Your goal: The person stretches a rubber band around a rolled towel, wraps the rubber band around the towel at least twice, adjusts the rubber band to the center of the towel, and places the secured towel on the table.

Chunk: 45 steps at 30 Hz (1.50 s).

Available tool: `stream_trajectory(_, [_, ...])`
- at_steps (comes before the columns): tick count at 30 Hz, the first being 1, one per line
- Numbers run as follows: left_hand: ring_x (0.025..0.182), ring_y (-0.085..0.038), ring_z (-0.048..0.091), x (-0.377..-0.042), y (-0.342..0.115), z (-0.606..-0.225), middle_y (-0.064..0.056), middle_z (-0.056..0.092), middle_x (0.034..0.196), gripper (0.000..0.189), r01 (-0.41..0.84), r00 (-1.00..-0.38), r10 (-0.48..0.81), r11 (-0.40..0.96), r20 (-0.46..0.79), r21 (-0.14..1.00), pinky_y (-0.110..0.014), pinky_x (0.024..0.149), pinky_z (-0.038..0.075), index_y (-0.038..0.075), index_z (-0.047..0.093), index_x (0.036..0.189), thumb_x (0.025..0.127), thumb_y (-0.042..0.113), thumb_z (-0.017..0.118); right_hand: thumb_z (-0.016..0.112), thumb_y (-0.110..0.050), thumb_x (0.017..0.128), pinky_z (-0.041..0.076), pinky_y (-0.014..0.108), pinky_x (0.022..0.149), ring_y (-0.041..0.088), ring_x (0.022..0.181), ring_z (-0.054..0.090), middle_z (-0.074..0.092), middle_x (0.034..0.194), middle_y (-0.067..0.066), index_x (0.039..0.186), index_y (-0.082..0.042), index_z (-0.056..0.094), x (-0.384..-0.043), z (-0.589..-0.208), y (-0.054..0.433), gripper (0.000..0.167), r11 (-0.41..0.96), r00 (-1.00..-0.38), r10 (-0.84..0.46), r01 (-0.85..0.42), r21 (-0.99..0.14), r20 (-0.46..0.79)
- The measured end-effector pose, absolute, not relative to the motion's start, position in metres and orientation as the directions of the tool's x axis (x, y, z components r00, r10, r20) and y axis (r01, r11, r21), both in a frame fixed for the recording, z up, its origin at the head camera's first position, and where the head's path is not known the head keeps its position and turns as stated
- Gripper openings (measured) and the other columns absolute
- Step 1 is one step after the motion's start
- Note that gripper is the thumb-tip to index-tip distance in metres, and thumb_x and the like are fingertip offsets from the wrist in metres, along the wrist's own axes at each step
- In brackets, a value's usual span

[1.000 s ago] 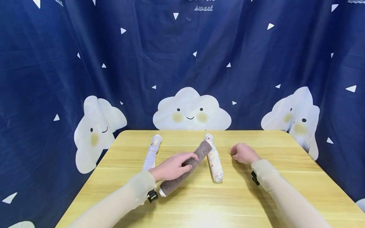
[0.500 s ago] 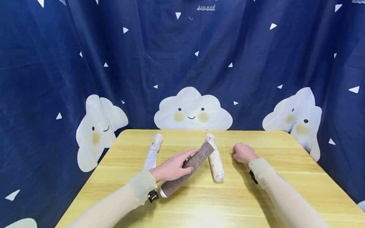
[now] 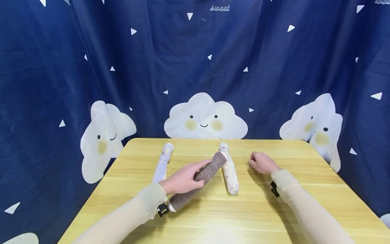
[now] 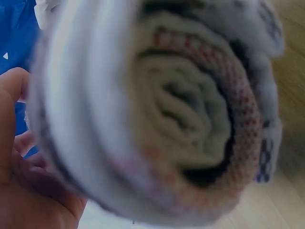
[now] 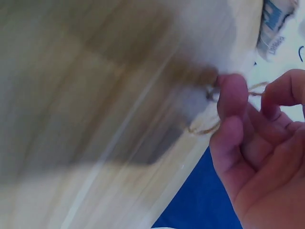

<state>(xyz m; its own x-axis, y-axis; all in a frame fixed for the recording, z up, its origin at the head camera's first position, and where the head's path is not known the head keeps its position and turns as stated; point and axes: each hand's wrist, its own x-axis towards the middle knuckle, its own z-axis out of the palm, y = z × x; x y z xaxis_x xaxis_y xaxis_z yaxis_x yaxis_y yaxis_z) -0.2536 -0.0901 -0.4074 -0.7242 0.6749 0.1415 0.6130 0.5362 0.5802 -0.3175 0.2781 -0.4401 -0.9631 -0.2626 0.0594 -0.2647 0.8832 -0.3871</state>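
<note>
A rolled brown cloth (image 3: 210,172) with a white edge lies slantwise near the table's middle, its far end over a white patterned roll (image 3: 230,176). My left hand (image 3: 184,179) grips it from the left, thumb on the near side and fingers along the far side. In the left wrist view the end of the brown roll (image 4: 190,114) fills the frame, blurred, with white and patterned layers wound inside. Off to the right, my right hand (image 3: 264,163) pinches a thin tan string or band (image 5: 205,130) just above the table; its loops stick out between the fingers.
A pale lilac roll (image 3: 161,167) lies left of the left hand, partly hidden by it. The wooden table (image 3: 274,217) ends at a dark blue curtain (image 3: 146,67) with cloud prints, hanging behind and at both sides.
My left fingers have slid from the top of the brown roll to its far side. The right hand has shifted slightly right, still pinching the tan string or band.
</note>
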Motion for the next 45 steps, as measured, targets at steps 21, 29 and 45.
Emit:
stream_trajectory(21, [0.106, -0.010, 0.058, -0.253, -0.087, -0.403, 0.008, 0.056, 0.137, 0.078, 0.556, -0.739, 0.667, 0.522, 0.097, 0.647, -0.034, 0.093, 0.048, 0.041, 0.025, 0.158, 0.089, 0.020, 0.056, 0.071, -0.010, 0.090, 0.043, 0.024, 0.049, 0.009, 0.049, 0.051, 0.062, 0.063, 0.000, 0.082, -0.003, 0.070, -0.311, -0.437, 0.292, 0.011, 0.773, -0.912, -0.398, -0.274, -0.572, -0.101])
stream_trajectory(29, [0.094, -0.012, 0.058, -0.256, -0.089, -0.401, 0.005, 0.061, 0.109, 0.075, 0.518, -0.740, 0.668, 0.484, 0.085, 0.706, -0.031, 0.083, 0.048, 0.040, 0.027, 0.157, 0.092, 0.016, 0.054, 0.069, -0.001, 0.085, 0.043, 0.023, 0.054, 0.006, 0.050, 0.049, 0.063, 0.062, -0.001, 0.075, -0.005, 0.072, -0.309, -0.431, 0.293, 0.012, 0.802, -0.894, -0.442, -0.354, -0.481, -0.079])
stream_trajectory(45, [0.079, -0.011, 0.056, -0.254, -0.091, -0.399, 0.003, 0.059, 0.106, 0.075, 0.491, -0.746, 0.661, 0.464, 0.081, 0.737, -0.030, 0.074, 0.049, 0.043, 0.030, 0.156, 0.091, 0.013, 0.055, 0.058, -0.014, 0.101, 0.033, 0.021, 0.043, 0.008, 0.047, 0.045, 0.067, 0.071, 0.009, 0.108, 0.008, 0.069, -0.306, -0.427, 0.298, 0.025, 0.548, -0.869, -0.460, -0.117, -0.828, -0.181])
